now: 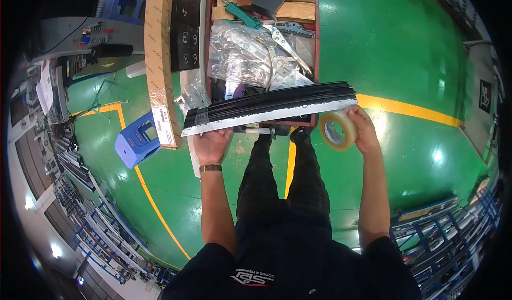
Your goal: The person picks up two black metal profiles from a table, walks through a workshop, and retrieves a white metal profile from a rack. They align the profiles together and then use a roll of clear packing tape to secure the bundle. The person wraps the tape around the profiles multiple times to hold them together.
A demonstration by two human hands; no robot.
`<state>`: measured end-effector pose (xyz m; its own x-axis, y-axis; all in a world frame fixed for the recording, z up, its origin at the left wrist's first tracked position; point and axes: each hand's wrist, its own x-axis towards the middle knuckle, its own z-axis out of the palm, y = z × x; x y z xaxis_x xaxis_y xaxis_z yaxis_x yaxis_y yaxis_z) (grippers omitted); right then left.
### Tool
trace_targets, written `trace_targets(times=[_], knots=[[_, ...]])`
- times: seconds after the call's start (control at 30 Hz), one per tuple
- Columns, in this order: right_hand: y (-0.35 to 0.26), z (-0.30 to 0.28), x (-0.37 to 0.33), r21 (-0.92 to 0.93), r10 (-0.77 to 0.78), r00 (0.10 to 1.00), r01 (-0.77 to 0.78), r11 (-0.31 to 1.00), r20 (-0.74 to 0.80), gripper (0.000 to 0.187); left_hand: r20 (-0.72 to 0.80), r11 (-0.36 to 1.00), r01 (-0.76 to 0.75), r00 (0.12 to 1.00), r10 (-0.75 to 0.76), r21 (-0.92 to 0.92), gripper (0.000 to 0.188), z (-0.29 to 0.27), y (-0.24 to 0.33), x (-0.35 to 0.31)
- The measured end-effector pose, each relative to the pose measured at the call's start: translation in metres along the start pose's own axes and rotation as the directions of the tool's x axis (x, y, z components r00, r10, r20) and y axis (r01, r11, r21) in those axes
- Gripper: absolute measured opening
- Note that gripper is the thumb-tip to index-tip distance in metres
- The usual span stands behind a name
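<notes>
A bundle of long black strips (277, 97) with a white printed face along its near side (266, 114) lies crosswise in front of me, its right end slightly higher in the picture. My left hand (212, 146) supports the bundle near its left end, palm up, with the fingers hidden beneath it. Clear tape appears wrapped around that left end. In my right hand (364, 129) is a roll of clear packing tape (348, 134), gripped at its right side. The roll hangs just below the bundle's right end, and my fingertips are close to that end.
Beyond the bundle stands a red-edged cart (317, 44) holding plastic-bagged metal parts (240, 52), a green-handled tool (241, 14) and wood blocks (296, 9). A long cardboard box (158, 49) stands at its left, beside a blue stool (137, 140). Racks (442, 241) line the lower right.
</notes>
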<state>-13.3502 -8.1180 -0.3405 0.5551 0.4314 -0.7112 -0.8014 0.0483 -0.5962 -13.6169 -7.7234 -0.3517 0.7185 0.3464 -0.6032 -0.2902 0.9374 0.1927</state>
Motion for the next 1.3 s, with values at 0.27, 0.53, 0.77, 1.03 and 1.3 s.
trace_targets(times=[0.27, 0.53, 0.77, 1.03, 1.3], knots=[[0.018, -0.015, 0.004, -0.064, -0.084, 0.996, 0.082, 0.995, -0.030, 0.014, -0.560, 0.957, 0.065, 0.821, 0.110, 0.284, 0.041, 0.010, -0.014, -0.003], [0.028, -0.023, -0.026, -0.177, -0.086, 0.986, 0.061, 0.982, -0.141, 0.016, -0.484, 0.587, 0.389, 0.875, 0.006, 0.710, 0.036, 0.018, -0.073, -0.031], [0.021, 0.021, -0.039, -0.507, -0.373, 0.874, 0.180, 0.843, -0.311, 0.023, 0.396, -0.103, -0.399, 0.917, -0.055, 0.911, 0.028, 0.154, -0.215, 0.013], [0.009, 0.043, -0.030, -0.548, -0.401, 0.857, 0.175, 0.818, -0.324, 0.027, 0.499, -0.280, -0.513, 0.858, -0.125, 0.811, 0.018, 0.198, -0.229, 0.097], [0.008, 0.041, -0.032, -0.446, -0.394, 0.865, 0.234, 0.864, -0.310, 0.030, 0.167, -0.180, -0.254, 0.905, -0.391, 0.950, 0.026, 0.201, -0.216, 0.096]])
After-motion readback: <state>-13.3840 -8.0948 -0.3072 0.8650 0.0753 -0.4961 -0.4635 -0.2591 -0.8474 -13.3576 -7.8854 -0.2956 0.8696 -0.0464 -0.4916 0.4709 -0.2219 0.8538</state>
